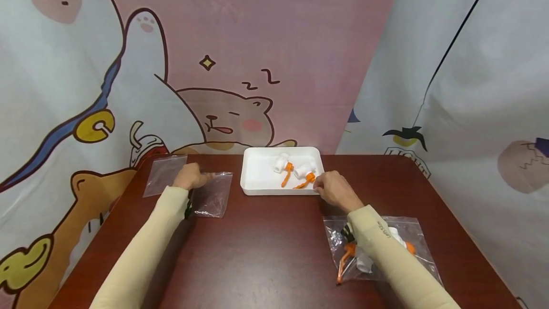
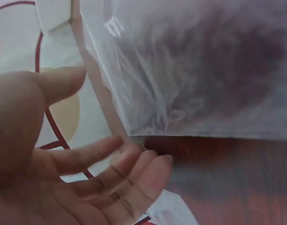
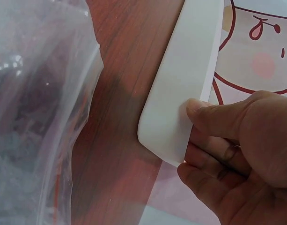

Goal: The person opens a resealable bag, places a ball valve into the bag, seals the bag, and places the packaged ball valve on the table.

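My right hand (image 1: 339, 191) pinches the right end of a white tray (image 1: 259, 171) on the table. In the right wrist view, the thumb lies on the tray's wall (image 3: 173, 93) and the other fingers reach around its edge. Two white plastic pieces with orange curved stems (image 1: 305, 171) lie inside the tray. On the left, my left hand (image 1: 188, 176) is above a clear plastic bag (image 1: 214, 195). The left wrist view shows its fingers (image 2: 106, 185) loosely bent and the thumb apart, with the bag (image 2: 195, 70) beside them and nothing gripped.
Another clear bag (image 1: 165, 175) lies flat at the far left. Below my right forearm rests a clear bag (image 1: 407, 227) with white and orange parts in it. A printed cloth (image 1: 300, 61) hangs behind the dark red-brown table (image 1: 257, 252).
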A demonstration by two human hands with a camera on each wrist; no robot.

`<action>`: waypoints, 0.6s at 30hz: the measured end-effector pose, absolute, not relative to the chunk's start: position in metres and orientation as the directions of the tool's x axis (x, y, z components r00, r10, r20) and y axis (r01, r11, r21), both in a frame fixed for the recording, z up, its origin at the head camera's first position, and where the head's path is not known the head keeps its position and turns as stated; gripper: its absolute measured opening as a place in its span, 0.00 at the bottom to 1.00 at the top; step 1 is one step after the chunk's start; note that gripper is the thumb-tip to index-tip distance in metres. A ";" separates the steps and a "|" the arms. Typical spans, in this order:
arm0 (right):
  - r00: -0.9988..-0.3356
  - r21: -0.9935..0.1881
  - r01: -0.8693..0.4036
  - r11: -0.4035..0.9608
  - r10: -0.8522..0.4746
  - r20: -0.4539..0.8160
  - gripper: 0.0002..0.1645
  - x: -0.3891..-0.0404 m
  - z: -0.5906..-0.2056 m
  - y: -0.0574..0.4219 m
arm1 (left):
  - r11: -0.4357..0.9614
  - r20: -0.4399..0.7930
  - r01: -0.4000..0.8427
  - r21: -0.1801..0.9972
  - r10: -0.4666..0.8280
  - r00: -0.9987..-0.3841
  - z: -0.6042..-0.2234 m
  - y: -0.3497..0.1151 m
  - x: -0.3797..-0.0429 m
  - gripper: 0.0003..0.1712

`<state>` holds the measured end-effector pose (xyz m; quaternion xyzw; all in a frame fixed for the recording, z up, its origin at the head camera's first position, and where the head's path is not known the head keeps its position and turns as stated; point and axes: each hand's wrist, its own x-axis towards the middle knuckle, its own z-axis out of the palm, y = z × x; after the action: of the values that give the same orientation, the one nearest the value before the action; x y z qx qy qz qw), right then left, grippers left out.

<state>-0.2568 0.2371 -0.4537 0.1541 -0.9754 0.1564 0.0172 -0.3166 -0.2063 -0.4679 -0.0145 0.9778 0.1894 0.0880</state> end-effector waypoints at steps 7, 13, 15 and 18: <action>-0.951 -0.297 -0.311 0.903 -0.298 0.087 0.04 -0.256 -0.455 0.237 | 0.937 -0.277 -0.177 0.301 -0.092 -0.956 -0.472 -0.208 -0.327 0.41; -0.953 -0.289 -0.304 0.908 -0.291 0.086 0.03 -0.255 -0.453 0.237 | 0.937 -0.284 -0.179 0.300 -0.092 -0.955 -0.476 -0.209 -0.333 0.40; -0.954 -0.285 -0.300 0.911 -0.287 0.088 0.04 -0.255 -0.453 0.236 | 0.933 -0.279 -0.183 0.311 -0.094 -0.956 -0.475 -0.210 -0.332 0.40; -0.956 -0.281 -0.293 0.914 -0.281 0.084 0.04 -0.254 -0.453 0.235 | 0.926 -0.266 -0.185 0.328 -0.098 -0.959 -0.474 -0.211 -0.330 0.38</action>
<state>-0.2544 0.2354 -0.4528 0.1467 -0.9780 0.1468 0.0210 -0.3304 -0.2110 -0.4742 -0.0727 0.9736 0.1775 0.1234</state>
